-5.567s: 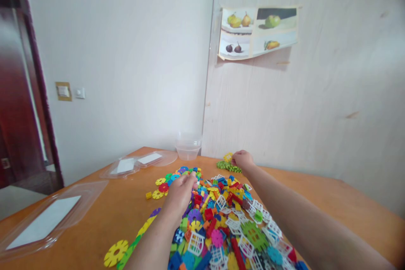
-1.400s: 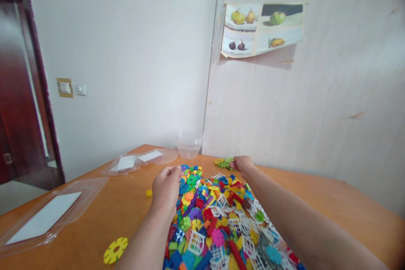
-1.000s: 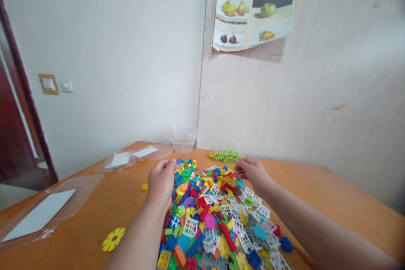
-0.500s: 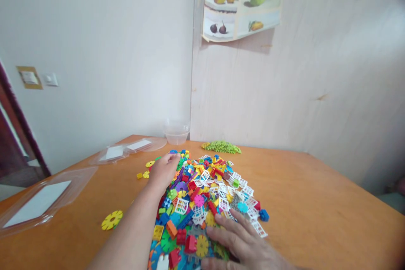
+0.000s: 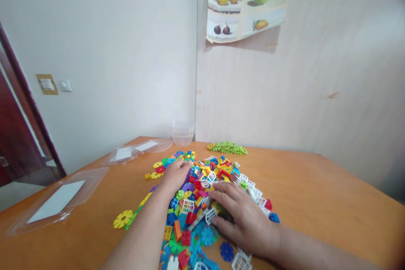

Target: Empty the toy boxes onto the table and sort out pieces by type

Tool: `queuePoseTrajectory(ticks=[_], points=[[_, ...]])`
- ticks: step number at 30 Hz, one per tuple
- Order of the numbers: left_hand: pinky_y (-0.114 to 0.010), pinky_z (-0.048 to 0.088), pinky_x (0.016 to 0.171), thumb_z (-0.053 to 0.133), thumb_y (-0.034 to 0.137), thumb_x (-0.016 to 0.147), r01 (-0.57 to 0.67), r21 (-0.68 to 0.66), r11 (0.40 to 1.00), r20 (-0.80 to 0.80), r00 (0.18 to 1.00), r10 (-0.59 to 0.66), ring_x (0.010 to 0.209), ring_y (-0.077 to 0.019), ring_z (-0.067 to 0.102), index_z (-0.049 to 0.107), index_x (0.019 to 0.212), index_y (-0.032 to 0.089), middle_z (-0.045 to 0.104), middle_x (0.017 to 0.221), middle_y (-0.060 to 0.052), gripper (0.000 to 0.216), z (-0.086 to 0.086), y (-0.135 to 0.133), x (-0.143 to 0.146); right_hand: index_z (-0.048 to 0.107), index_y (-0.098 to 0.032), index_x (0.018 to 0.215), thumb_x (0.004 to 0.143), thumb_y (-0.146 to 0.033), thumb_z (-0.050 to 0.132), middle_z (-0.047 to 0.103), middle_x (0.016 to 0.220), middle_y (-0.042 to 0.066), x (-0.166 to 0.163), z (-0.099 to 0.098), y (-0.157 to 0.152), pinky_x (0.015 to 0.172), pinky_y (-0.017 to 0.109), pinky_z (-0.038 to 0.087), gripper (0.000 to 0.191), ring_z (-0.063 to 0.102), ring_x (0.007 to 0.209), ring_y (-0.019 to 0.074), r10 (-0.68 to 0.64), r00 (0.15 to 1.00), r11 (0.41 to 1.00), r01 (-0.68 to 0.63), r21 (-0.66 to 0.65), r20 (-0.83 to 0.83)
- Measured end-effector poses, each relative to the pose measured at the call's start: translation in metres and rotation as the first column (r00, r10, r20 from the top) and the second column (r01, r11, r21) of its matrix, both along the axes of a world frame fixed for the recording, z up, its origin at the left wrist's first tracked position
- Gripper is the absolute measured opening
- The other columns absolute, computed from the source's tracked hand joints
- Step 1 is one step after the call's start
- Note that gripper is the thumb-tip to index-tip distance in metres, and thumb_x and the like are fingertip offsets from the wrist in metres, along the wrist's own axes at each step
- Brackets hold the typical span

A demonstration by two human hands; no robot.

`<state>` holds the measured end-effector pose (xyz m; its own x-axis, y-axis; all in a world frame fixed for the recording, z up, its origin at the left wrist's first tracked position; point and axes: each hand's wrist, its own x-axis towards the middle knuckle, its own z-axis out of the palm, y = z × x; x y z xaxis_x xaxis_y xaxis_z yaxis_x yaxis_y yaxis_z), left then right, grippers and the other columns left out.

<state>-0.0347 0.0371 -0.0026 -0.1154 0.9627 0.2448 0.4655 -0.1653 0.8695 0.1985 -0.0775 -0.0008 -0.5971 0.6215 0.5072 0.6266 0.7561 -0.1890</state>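
A heap of small coloured plastic building pieces (image 5: 205, 185) covers the middle of an orange wooden table (image 5: 316, 202). My left hand (image 5: 175, 175) rests on the heap's left side, fingers curled down into the pieces; whether it holds one is hidden. My right hand (image 5: 243, 215) lies flat on the near right of the heap with its fingers spread, touching the pieces. A separate small pile of green pieces (image 5: 228, 148) sits at the far edge near the wall. Yellow flower-shaped discs (image 5: 123, 219) lie loose to the left of the heap.
A stack of clear plastic tubs (image 5: 182, 133) stands at the table's far corner. Clear lids (image 5: 134, 154) lie beside it, and a larger clear lid (image 5: 58, 200) lies at the left edge. Walls close off the table's far sides; a fruit poster (image 5: 247, 8) hangs above.
My right hand came back from the green pile to the near side of the heap and now lies flat on it. My left hand spread pieces leftward. The camera shifted slightly.
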Motion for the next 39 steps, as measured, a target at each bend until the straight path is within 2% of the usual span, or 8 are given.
queuePoseTrajectory(ticks=[7,11,15,20,24,27,31,39], points=[[-0.032,0.046,0.083,0.055,0.051,0.082,-0.006,-0.041,0.999,-0.099,0.995,0.002,0.098,-0.0274,0.067,0.075,0.092,0.020,0.076,0.098,-0.007,0.039,-0.001,0.003,-0.002,0.061,-0.024,0.124,0.090,-0.030,0.059,0.066,0.118,0.009,-0.004,-0.001,0.044,0.094,0.045,0.047,0.035,0.058,0.109,0.0265,-0.155,0.982,0.987,0.159,0.030,-0.111],[-0.032,0.047,0.078,0.054,0.053,0.082,-0.006,-0.033,0.999,-0.056,0.998,0.004,0.092,-0.0265,0.067,0.074,0.089,0.019,0.076,0.092,-0.006,0.040,0.001,0.002,-0.002,0.060,-0.024,0.123,0.092,-0.027,0.054,0.065,0.119,0.009,-0.004,0.012,0.036,0.096,0.046,0.044,0.031,0.056,0.112,0.0266,-0.201,0.960,0.970,0.223,0.097,-0.196],[-0.032,0.046,0.076,0.056,0.054,0.080,-0.016,-0.026,1.000,0.010,1.000,0.016,0.089,-0.0270,0.067,0.074,0.086,0.018,0.075,0.087,-0.005,0.040,0.002,0.001,-0.003,0.059,-0.024,0.124,0.089,-0.042,0.061,0.062,0.126,0.009,-0.018,0.020,-0.007,0.101,0.044,0.042,0.040,0.053,0.118,0.0264,0.105,0.992,0.985,-0.094,0.147,-0.073],[-0.032,0.047,0.072,0.060,0.055,0.076,-0.030,-0.071,0.997,0.158,0.987,0.041,0.085,-0.0268,0.066,0.074,0.089,0.016,0.074,0.083,-0.006,0.043,0.001,0.002,-0.005,0.059,-0.039,0.123,0.093,-0.036,0.060,0.065,0.127,-0.006,-0.053,-0.020,-0.029,0.116,0.046,0.025,0.030,0.051,0.123,0.0207,0.331,0.938,0.835,-0.342,0.432,0.102],[-0.032,0.046,0.073,0.063,0.054,0.074,-0.027,-0.087,0.996,0.185,0.982,0.043,0.090,-0.0271,0.065,0.073,0.092,0.016,0.074,0.087,-0.006,0.043,0.003,0.000,-0.005,0.061,-0.033,0.121,0.091,-0.045,0.059,0.065,0.125,0.001,-0.062,-0.035,-0.012,0.112,0.049,0.028,0.032,0.052,0.120,0.0250,0.201,0.977,0.878,-0.212,0.430,0.070],[-0.033,0.046,0.076,0.062,0.054,0.076,-0.035,-0.081,0.996,0.153,0.987,0.047,0.093,-0.0278,0.064,0.073,0.091,0.016,0.074,0.089,-0.006,0.043,0.007,-0.002,-0.003,0.060,-0.026,0.122,0.088,-0.054,0.057,0.065,0.123,0.006,-0.055,-0.020,-0.004,0.103,0.049,0.035,0.045,0.054,0.115,0.0279,0.186,0.979,0.932,-0.201,0.303,0.078],[-0.032,0.045,0.073,0.061,0.054,0.076,-0.002,-0.083,0.997,0.162,0.987,0.015,0.090,-0.0272,0.065,0.073,0.085,0.016,0.073,0.085,-0.005,0.041,0.007,-0.002,-0.002,0.058,-0.025,0.126,0.092,-0.036,0.054,0.063,0.125,0.006,-0.046,0.001,0.003,0.096,0.045,0.037,0.036,0.054,0.111,0.0245,0.079,0.996,0.986,-0.083,0.144,0.031],[-0.032,0.046,0.082,0.061,0.053,0.078,0.055,-0.015,0.998,0.178,0.983,-0.051,0.096,-0.0263,0.065,0.073,0.090,0.018,0.075,0.094,-0.005,0.039,0.004,0.001,-0.001,0.062,-0.024,0.120,0.091,-0.042,0.058,0.068,0.110,0.007,-0.037,0.006,0.034,0.089,0.040,0.040,0.034,0.056,0.102,0.0257,-0.207,0.976,0.977,0.210,0.045,-0.065]])
